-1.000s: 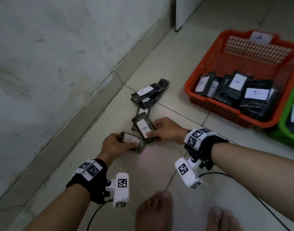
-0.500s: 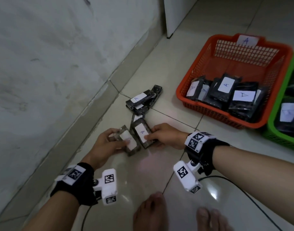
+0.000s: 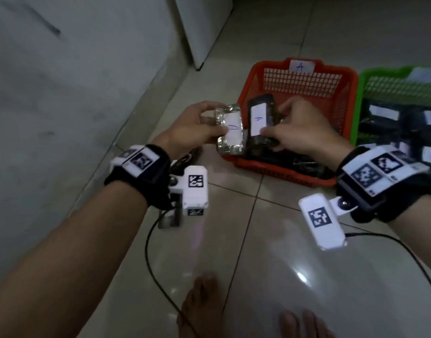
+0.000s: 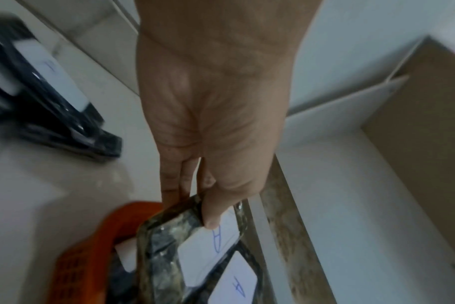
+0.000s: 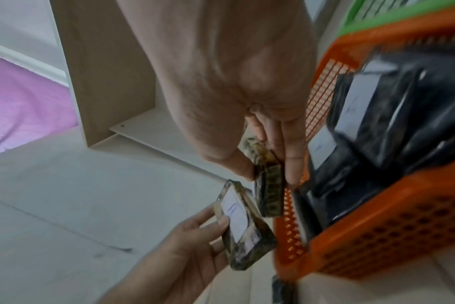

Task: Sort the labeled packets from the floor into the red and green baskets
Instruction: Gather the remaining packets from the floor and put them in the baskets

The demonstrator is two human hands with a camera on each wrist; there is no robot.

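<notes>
Pale glossy floor tiles point(image 3: 307, 252) run to a grey wall point(image 3: 63, 81) at nine o'clock. The red basket point(image 3: 277, 174) sits at one o'clock, the green basket point(image 3: 380, 76) touching its right side. The left hand point(image 3: 192, 128) pinches a silvery packet point(image 3: 230, 130) at the red basket's near-left corner; the right hand point(image 3: 302, 132) pinches a dark packet point(image 3: 259, 120), marked A, above that basket. A white cabinet point(image 3: 204, 28) stands at twelve.

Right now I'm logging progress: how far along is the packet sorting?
Done: the red basket and green basket already hold labeled packets. In hand: the left hand holds one packet, the right hand an A-labeled packet over the red basket. Left: dark packets on the floor.
</notes>
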